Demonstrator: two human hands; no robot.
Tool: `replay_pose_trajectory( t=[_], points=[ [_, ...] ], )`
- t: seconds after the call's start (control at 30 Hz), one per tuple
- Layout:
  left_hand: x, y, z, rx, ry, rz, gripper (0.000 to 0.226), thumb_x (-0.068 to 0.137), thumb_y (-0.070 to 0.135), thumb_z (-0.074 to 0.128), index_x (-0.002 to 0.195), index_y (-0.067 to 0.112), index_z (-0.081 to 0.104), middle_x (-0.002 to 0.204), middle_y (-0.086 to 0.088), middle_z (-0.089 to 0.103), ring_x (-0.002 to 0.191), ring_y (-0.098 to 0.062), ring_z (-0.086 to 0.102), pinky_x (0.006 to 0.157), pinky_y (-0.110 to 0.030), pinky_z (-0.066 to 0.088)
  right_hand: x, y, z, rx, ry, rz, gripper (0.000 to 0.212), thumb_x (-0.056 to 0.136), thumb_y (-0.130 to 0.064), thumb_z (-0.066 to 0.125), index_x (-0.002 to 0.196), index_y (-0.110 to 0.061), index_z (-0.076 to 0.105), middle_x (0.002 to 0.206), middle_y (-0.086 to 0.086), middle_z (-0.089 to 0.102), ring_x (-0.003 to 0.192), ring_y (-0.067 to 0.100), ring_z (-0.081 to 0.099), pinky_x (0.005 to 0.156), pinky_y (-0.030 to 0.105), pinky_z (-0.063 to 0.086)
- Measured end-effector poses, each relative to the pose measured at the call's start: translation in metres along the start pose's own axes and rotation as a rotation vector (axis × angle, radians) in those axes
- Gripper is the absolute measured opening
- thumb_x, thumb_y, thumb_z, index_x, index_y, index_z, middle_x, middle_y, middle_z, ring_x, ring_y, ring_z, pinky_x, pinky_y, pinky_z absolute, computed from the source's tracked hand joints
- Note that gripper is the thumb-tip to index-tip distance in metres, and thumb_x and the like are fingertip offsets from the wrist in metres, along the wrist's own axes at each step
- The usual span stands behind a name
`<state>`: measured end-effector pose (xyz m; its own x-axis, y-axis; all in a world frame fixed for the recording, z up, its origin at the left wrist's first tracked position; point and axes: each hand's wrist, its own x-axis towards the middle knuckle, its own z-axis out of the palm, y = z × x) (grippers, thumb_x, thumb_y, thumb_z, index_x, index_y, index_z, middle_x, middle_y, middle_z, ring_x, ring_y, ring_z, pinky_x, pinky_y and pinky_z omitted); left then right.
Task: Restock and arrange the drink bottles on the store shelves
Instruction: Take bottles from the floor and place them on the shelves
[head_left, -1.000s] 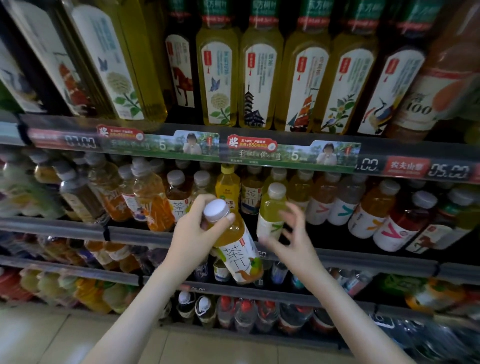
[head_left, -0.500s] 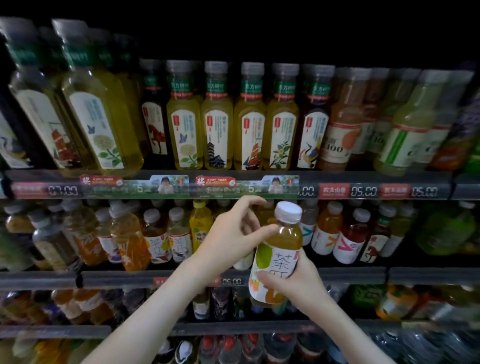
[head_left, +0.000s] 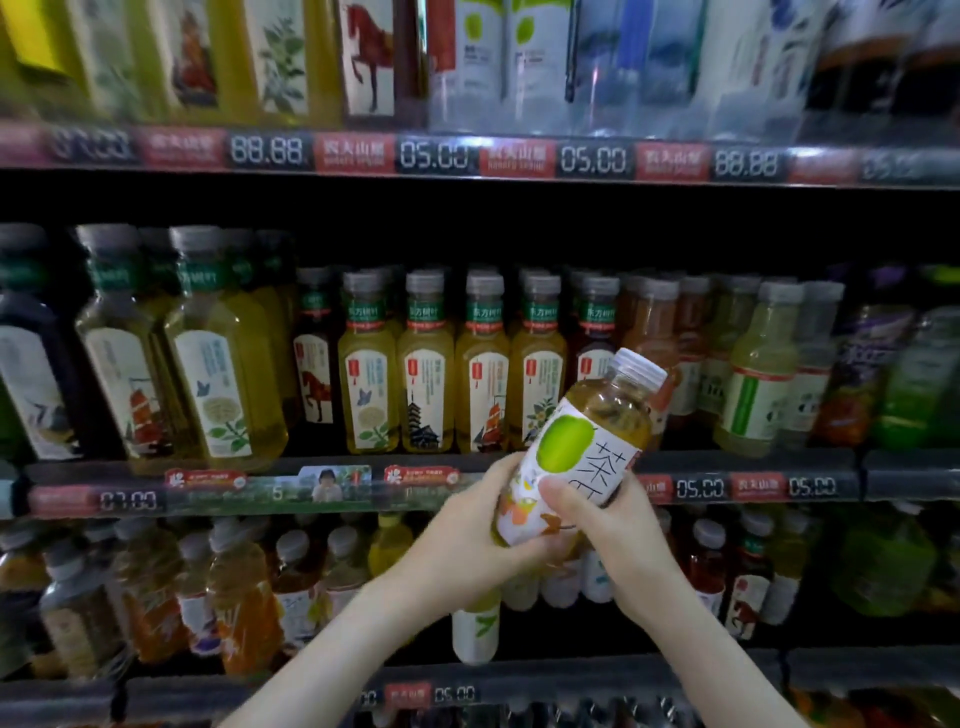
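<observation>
Far left of the held tea bottle (head_left: 576, 452): large yellow-green bottles (head_left: 223, 364), upright on the middle shelf (head_left: 810, 488). Just left of it: a row of smaller yellow tea bottles (head_left: 426, 389), grey caps, white picture labels, packed side by side. Left hand (head_left: 467, 535) wraps the tea bottle's lower part from the left, fingers curled under the base. The tea bottle itself is off the shelves, held in the air in front of the middle shelf's edge. It is tilted with its white cap (head_left: 636, 366) up and to the right. White label, green fruit, amber liquid. Right hand (head_left: 618, 530) grips it from the right, thumb across the label front, fingers behind. Right of it: orange and pale green juice bottles (head_left: 758, 395), blurred. Below it: small bottles (head_left: 244, 597) on the lower shelf (head_left: 571, 675).
</observation>
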<state>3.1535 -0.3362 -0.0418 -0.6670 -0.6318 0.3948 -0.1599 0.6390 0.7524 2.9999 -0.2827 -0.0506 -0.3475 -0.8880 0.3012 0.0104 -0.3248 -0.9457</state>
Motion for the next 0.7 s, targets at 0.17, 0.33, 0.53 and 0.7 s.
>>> replay_pose_trajectory(
  t=[0.17,0.33,0.53,0.7],
  points=[
    [0.003,-0.013,-0.004,0.308,0.218,0.041,0.069,0.076,0.055,0.070,0.134,0.036,0.039,0.118,0.017,0.056,0.107,-0.001,0.054,0.090,-0.024,0.047,0.008,-0.012,0.005,-0.019,-0.069,0.046,0.065,0.060,-0.029,0.079,0.121,-0.015,0.058,0.104,0.000,0.074,0.097,0.016,0.070,0.084,0.037,0.058],
    [-0.004,-0.039,-0.003,0.593,0.371,0.159,0.077,0.071,0.052,0.066,0.137,0.017,0.044,0.119,0.003,0.055,0.106,-0.017,0.055,0.081,-0.022,0.044,0.003,0.000,0.012,0.070,-0.032,0.098,0.071,0.057,-0.031,0.081,0.122,-0.016,0.057,0.107,0.003,0.072,0.096,0.020,0.070,0.078,0.046,0.059],
    [-0.057,-0.090,0.011,0.472,0.275,0.159,0.056,0.091,0.059,0.046,0.126,0.016,0.050,0.117,0.012,0.051,0.107,0.002,0.047,0.087,-0.003,0.036,-0.021,0.061,0.015,-0.144,0.033,0.124,0.058,0.062,-0.029,0.087,0.112,-0.022,0.059,0.104,0.000,0.073,0.099,0.018,0.069,0.088,0.049,0.054],
    [-0.096,-0.182,0.016,0.603,0.309,-0.145,0.045,0.098,0.041,0.042,0.129,0.009,0.052,0.120,-0.006,0.058,0.109,-0.021,0.058,0.083,-0.019,0.043,-0.039,0.114,0.018,-0.357,-0.017,0.268,0.057,0.069,-0.020,0.084,0.117,-0.023,0.054,0.108,-0.009,0.067,0.100,0.011,0.064,0.088,0.034,0.051]
  ],
)
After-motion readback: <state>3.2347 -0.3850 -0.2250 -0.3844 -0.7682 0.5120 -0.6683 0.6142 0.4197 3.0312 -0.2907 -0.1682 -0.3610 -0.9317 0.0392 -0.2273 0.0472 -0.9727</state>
